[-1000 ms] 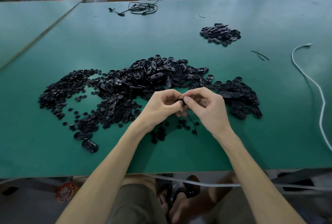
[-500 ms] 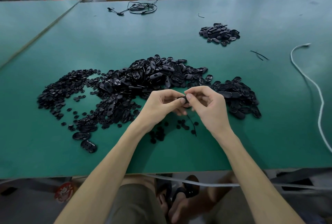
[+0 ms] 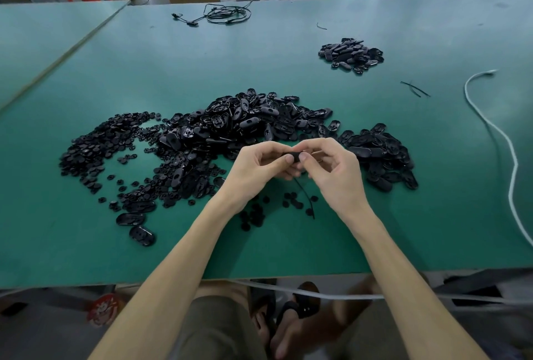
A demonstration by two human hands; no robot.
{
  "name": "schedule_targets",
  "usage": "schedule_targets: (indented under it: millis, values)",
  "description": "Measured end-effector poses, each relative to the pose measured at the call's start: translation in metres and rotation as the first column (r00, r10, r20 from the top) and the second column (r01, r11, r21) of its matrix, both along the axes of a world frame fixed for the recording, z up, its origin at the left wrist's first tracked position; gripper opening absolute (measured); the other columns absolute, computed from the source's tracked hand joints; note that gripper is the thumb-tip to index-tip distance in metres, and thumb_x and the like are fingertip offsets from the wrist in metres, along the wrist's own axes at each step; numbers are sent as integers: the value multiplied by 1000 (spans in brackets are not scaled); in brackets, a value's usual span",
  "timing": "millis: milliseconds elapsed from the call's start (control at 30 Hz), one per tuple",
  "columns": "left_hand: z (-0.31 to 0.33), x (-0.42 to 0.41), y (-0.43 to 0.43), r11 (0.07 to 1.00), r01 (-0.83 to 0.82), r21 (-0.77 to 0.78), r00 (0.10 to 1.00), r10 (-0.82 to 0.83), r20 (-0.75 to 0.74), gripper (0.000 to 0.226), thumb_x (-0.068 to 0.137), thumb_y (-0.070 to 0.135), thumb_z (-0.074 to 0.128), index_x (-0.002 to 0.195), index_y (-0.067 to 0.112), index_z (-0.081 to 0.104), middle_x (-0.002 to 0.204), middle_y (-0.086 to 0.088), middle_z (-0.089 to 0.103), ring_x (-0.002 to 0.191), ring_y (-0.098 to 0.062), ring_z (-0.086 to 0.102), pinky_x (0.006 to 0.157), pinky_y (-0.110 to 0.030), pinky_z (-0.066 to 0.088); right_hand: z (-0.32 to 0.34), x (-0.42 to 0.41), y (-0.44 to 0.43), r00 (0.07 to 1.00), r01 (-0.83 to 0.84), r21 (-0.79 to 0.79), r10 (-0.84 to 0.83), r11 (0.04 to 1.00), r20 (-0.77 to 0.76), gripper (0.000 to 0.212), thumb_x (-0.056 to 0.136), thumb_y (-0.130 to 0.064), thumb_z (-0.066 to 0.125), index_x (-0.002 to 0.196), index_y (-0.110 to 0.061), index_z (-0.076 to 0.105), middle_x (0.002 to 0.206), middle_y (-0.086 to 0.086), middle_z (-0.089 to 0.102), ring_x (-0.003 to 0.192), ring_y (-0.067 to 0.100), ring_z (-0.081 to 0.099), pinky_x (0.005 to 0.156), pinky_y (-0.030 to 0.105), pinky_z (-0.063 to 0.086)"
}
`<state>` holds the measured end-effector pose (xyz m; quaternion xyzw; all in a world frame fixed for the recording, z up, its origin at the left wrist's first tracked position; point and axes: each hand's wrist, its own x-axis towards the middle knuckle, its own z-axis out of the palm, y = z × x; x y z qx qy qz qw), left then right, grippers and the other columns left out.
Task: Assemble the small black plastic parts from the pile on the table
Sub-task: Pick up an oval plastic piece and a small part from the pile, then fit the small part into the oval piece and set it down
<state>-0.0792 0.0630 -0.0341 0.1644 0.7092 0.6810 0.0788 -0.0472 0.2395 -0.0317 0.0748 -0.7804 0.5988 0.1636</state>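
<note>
While a matte green table (image 3: 288, 51) filled most of the frame, a sprawling pile (image 3: 236, 126) of glossy black plastic parts lay across its centre: oval shells heaped in the middle, and small flat discs (image 3: 95, 146) thinning out toward the left. Just below the pile, at the centre of the frame, the left hand (image 3: 253, 169) and right hand (image 3: 334, 169) met with fingers curled, thumbs and forefingers together pinching one small black part (image 3: 292, 156), raised off the table. A thin black cord (image 3: 305, 198) hung from under the hands down to the surface. A smaller heap of oval pieces (image 3: 350, 55) sat at the upper right, and a white cable (image 3: 507, 152) curved along the right edge.
</note>
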Motion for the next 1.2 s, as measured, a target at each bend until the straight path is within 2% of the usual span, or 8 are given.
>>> schedule_targets:
  millis: [167,267,367,633,733,833,1000,1200]
  values:
    - [-2,-3,-3,998,-54,26,999,54,0,25,101,2,64,125,8,69,117,-11,75,110,-23,73,97,-37,59,0,-2,3,954,298,-22,-299,954,-36,22,101,-5,61,101,-21,76,107,-5,61,90,16,70,82,43,60]
    - [-2,-5,-3,994,-98,57,995,96,30,26,100,-3,63,123,6,70,119,-12,74,112,-23,72,98,-36,58,0,-4,7,878,479,-124,-477,869,45,21,101,-6,59,112,-19,70,117,-3,51,92,5,64,79,26,57]
    - [0,-7,-5,971,-184,153,982,175,71,24,98,-8,61,119,1,71,113,-13,75,107,-26,73,96,-33,57,-1,-5,8,849,527,-115,-517,842,107,30,99,-1,56,126,-14,59,129,4,38,96,-2,57,76,11,50]
    - [9,-14,-19,777,-334,534,925,161,344,31,96,-16,51,114,-1,70,100,-8,74,95,-22,71,86,-27,58,1,-4,7,824,566,-81,-558,821,101,46,94,8,56,136,-11,51,140,5,30,84,-2,56,82,23,55]
    - [10,-15,-22,711,-372,597,907,140,397,33,95,-15,51,116,2,70,103,-7,76,97,-20,72,87,-27,58,-1,-4,6,871,491,-18,-491,871,8,40,97,1,60,133,-16,58,133,-2,44,84,-2,57,83,24,55]
    - [10,-15,-21,697,-378,609,902,131,410,35,94,-15,52,119,3,69,106,-7,76,99,-19,72,88,-27,58,-5,-5,1,955,297,291,-279,910,-104,35,100,-17,66,135,-21,64,128,-10,60,120,8,47,105,38,46]
    - [10,-15,-22,666,-370,648,898,77,434,34,97,-9,48,124,3,65,109,-7,75,102,-19,72,94,-30,55,-12,-6,-11,997,-61,732,83,679,6,60,105,-52,49,159,-27,41,166,-16,33,155,11,14,124,36,10]
    - [12,-13,-22,690,-347,635,903,62,426,31,99,-4,47,122,4,66,108,-6,75,99,-20,71,92,-30,56,-15,-4,-12,995,-36,717,88,696,-36,41,102,-43,62,139,-25,62,139,-14,59,136,14,39,114,29,19]
